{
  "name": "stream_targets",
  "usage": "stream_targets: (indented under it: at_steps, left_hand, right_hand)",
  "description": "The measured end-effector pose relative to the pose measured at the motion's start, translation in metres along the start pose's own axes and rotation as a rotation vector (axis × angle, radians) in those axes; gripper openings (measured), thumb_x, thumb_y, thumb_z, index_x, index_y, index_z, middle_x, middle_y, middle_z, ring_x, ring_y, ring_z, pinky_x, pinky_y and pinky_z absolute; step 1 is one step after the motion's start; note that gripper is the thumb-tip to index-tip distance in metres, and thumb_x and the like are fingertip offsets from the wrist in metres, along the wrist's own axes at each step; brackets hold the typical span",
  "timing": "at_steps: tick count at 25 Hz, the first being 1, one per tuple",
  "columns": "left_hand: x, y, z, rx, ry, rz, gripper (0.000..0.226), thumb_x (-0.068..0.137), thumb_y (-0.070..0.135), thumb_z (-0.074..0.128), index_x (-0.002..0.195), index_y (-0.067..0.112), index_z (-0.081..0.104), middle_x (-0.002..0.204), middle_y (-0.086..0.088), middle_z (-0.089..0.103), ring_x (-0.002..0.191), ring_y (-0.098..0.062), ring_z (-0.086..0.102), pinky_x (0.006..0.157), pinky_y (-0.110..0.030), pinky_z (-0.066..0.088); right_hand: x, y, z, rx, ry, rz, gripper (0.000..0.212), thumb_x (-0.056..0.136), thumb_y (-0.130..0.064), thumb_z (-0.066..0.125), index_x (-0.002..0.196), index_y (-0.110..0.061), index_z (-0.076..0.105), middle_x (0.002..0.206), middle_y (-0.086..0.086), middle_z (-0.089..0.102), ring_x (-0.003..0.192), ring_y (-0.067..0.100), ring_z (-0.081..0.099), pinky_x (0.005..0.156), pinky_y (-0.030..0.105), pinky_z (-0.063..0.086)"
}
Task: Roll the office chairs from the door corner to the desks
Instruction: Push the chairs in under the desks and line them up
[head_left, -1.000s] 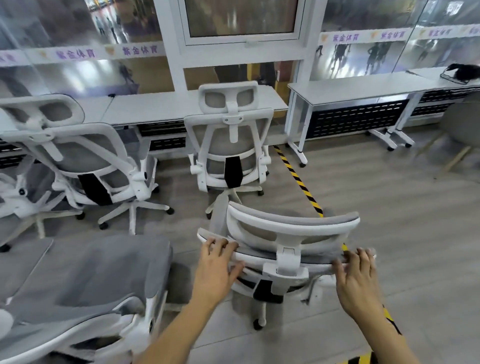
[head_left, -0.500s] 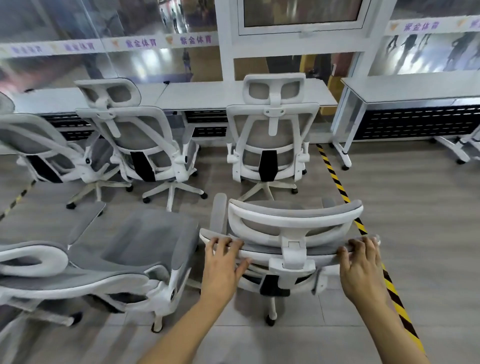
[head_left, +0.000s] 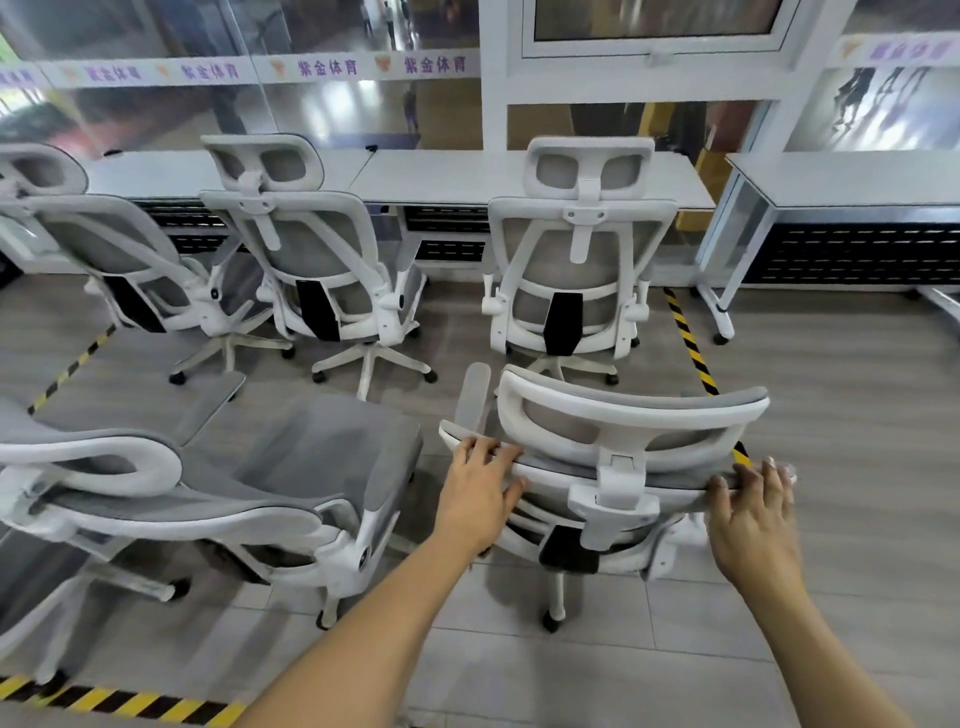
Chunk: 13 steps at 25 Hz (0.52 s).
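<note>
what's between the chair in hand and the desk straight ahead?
Head view: a parked chair stands between the held chair and the desk, its back facing the camera.

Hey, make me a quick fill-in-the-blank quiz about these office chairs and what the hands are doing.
The left hand and right hand both grip the white-framed grey mesh office chair by the top of its ____.
____ more such chairs stand at the long white desk.
The striped floor tape is black and ____.
Missing words: backrest; three; yellow.
</note>
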<state>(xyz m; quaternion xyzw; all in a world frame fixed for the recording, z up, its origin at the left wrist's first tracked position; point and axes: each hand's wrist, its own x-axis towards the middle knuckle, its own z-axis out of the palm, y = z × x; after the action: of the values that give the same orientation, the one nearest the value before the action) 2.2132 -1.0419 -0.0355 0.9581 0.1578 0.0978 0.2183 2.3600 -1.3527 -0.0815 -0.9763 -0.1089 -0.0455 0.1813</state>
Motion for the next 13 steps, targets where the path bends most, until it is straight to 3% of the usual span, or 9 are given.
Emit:
stream_targets:
  at_steps: [2, 4, 9, 13]
  left_hand:
    - [-0.002, 0.0, 0.0, -0.001, -0.018, 0.002, 0.041, 0.097, 0.041, 0.052, 0.136, 0.028, 0.051, 0.137, -0.002, 0.047, 0.133, -0.026, 0.029, 0.112, -0.04, 0.033]
    - [-0.007, -0.001, -0.003, 0.007, -0.039, 0.039, 0.046, 0.097, 0.04, 0.051, 0.141, 0.027, 0.047, 0.139, -0.004, 0.045, 0.133, -0.028, 0.028, 0.114, -0.04, 0.03]
    - [-0.01, -0.014, -0.01, 0.027, -0.177, 0.063, 0.058, 0.098, 0.042, 0.046, 0.151, 0.022, 0.034, 0.151, -0.009, 0.037, 0.141, -0.033, 0.022, 0.121, -0.042, 0.016]
    - [-0.018, -0.024, -0.022, -0.075, -0.326, 0.056, 0.064, 0.098, 0.04, 0.044, 0.155, 0.025, 0.02, 0.165, -0.006, 0.012, 0.152, -0.027, 0.0, 0.124, -0.046, 0.009]
  right_hand:
    - [0.002, -0.001, -0.001, 0.023, -0.026, 0.079, 0.072, 0.102, -0.054, 0.007, 0.15, -0.008, 0.034, 0.162, 0.021, 0.021, 0.154, 0.031, 0.005, 0.125, 0.048, 0.006]
    - [-0.004, -0.011, -0.005, 0.064, -0.005, 0.143, 0.069, 0.102, -0.052, 0.015, 0.153, -0.008, 0.03, 0.165, 0.018, 0.016, 0.155, 0.029, 0.006, 0.125, 0.046, 0.007]
    - [-0.036, -0.043, -0.016, 0.163, 0.06, 0.156, 0.082, 0.094, -0.058, 0.011, 0.151, -0.005, 0.034, 0.16, 0.019, 0.03, 0.152, 0.032, 0.02, 0.124, 0.05, 0.016]
    - [-0.082, -0.091, -0.026, 0.238, 0.101, 0.118, 0.062, 0.104, -0.05, 0.024, 0.152, -0.012, 0.034, 0.16, 0.012, 0.033, 0.149, 0.027, 0.025, 0.123, 0.048, 0.02]
